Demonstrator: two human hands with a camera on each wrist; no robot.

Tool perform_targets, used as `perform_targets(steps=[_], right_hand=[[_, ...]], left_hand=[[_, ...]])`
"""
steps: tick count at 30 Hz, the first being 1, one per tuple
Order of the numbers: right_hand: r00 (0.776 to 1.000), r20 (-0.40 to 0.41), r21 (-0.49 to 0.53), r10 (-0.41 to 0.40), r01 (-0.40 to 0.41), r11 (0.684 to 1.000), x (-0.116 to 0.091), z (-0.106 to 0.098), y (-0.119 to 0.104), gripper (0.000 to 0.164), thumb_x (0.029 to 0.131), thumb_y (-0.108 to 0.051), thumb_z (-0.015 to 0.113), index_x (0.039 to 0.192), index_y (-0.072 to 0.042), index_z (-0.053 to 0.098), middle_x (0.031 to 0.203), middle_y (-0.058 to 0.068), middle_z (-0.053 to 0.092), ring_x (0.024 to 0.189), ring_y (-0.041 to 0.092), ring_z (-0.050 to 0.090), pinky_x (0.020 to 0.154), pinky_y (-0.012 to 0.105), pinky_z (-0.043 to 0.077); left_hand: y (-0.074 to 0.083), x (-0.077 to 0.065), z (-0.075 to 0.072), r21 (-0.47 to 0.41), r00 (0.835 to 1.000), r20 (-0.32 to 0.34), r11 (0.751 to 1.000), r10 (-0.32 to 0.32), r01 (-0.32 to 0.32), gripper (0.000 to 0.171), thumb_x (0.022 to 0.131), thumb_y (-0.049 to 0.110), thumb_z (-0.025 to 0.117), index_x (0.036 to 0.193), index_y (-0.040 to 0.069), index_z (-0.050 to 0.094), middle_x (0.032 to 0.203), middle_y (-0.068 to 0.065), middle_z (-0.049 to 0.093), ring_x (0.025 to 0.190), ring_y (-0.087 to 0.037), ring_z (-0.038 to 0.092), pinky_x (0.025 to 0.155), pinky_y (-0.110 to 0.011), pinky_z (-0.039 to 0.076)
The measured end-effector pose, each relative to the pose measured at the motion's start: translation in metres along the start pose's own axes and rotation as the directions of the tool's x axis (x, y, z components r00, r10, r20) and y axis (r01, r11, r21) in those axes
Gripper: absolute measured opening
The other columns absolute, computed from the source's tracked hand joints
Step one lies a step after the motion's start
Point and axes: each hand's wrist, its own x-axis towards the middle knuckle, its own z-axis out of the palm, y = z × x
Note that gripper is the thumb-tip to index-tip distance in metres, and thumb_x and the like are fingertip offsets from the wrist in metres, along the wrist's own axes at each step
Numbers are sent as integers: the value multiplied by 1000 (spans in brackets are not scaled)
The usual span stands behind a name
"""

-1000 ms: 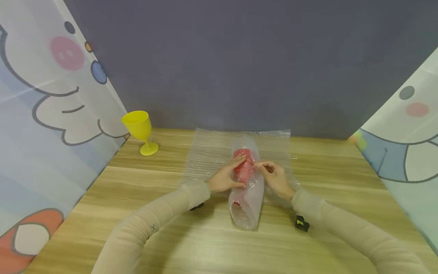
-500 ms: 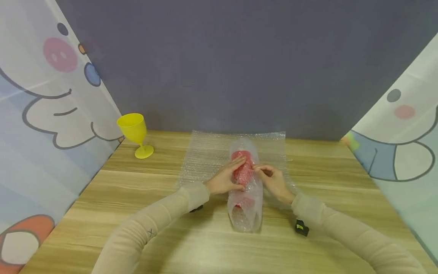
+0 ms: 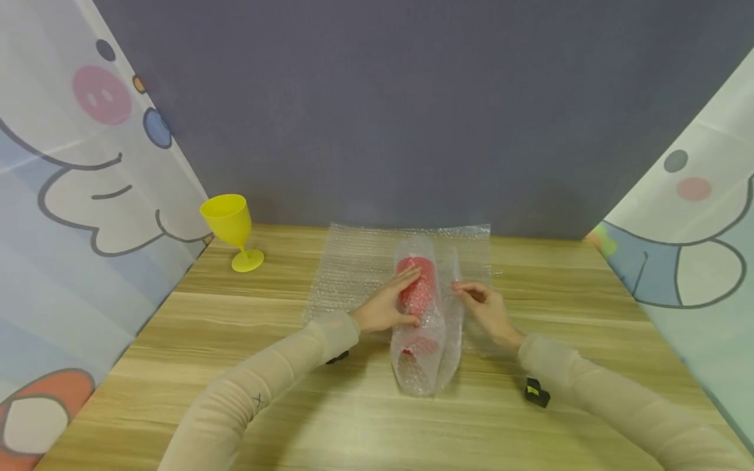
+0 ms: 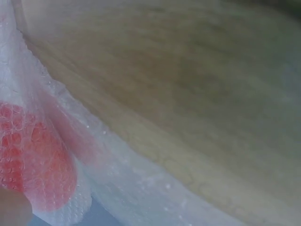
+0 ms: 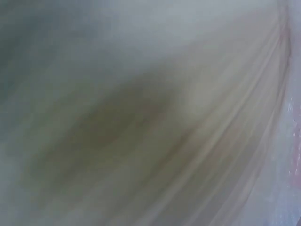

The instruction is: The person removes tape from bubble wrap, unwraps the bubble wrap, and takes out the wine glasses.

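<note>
A red object [image 3: 417, 297] lies rolled inside a sheet of clear bubble wrap [image 3: 359, 261] on the table; the wrap blurs its kind. My left hand [image 3: 385, 307] rests on the roll from the left, fingers straight and thumb spread apart from them. To the right, my right hand [image 3: 485, 311] pinches the edge of a loose flap of the wrap, which stands off from the roll. The roll's near end gapes toward me. In the left wrist view, the red object's rounded end [image 4: 49, 165] shows through the bubbles. The right wrist view is mostly blurred.
A yellow plastic goblet [image 3: 228, 222] stands upright at the back left of the wooden table [image 3: 235, 314]. A dark grey panel [image 3: 377, 118] rises behind the table. Printed cartoon sheets [image 3: 88, 163] flank both sides. Small black devices [image 3: 536, 392] sit under the wrists.
My right hand has moved right with the pinched wrap edge, drawing the flap away from the roll. The left hand stays on the roll. The head view has shifted slightly.
</note>
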Motion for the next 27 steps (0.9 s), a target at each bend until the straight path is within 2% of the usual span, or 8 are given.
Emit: perform_targets(steps=[4, 10, 16, 20, 23, 27], right_hand=[[1000, 8, 6, 21, -21, 1000, -1, -9, -1, 23, 89, 1, 53, 106, 15, 58, 115, 32, 56, 92, -6, 58, 82, 10, 47], [998, 12, -59, 61, -60, 996, -4, -21, 2, 24, 90, -4, 54, 108, 12, 58, 112, 16, 64, 93, -4, 58, 81, 9, 47], [996, 52, -94, 75, -70, 993, -7, -31, 6, 25, 88, 6, 47, 111, 13, 56, 118, 29, 55, 94, -8, 53, 84, 6, 43], [988, 115, -141, 105, -88, 986, -9, -42, 9, 31, 87, 8, 43, 117, 12, 52, 120, 29, 54, 107, 19, 56, 90, 18, 47], [979, 160, -157, 126, -101, 982, -11, -50, 15, 35, 85, 10, 40, 118, 14, 49, 120, 31, 53, 111, 40, 51, 91, 24, 49], [972, 175, -149, 158, -133, 980, -12, -55, 18, 36, 82, 10, 39, 117, 17, 49, 119, 34, 51, 109, 36, 54, 88, 19, 49]], left_hand=[[0, 1, -1, 5, 1000, 0, 1000, 1, -1, 96, 70, 26, 79, 146, 13, 21, 154, 2, 14, 142, -15, 11, 115, -40, 14], [1, 2, -4, -3, 1000, 3, 1000, -11, 11, 97, 70, 26, 79, 147, 15, 21, 154, 3, 13, 142, -16, 10, 115, -43, 14], [1, 2, -3, -2, 1000, 5, 1000, -10, 10, 96, 70, 26, 79, 147, 15, 21, 154, 3, 13, 142, -16, 10, 115, -43, 14], [1, 2, -2, 0, 1000, 7, 1000, -10, 10, 96, 70, 26, 79, 147, 15, 21, 154, 3, 13, 141, -15, 10, 115, -42, 14], [1, 1, -1, 6, 1000, 8, 1000, -10, 10, 96, 70, 26, 79, 146, 15, 22, 154, 3, 14, 141, -15, 10, 115, -42, 15], [1, 1, 0, 9, 1000, 6, 1000, -1, 1, 96, 71, 26, 79, 146, 14, 22, 154, 2, 14, 142, -16, 11, 115, -43, 16]])
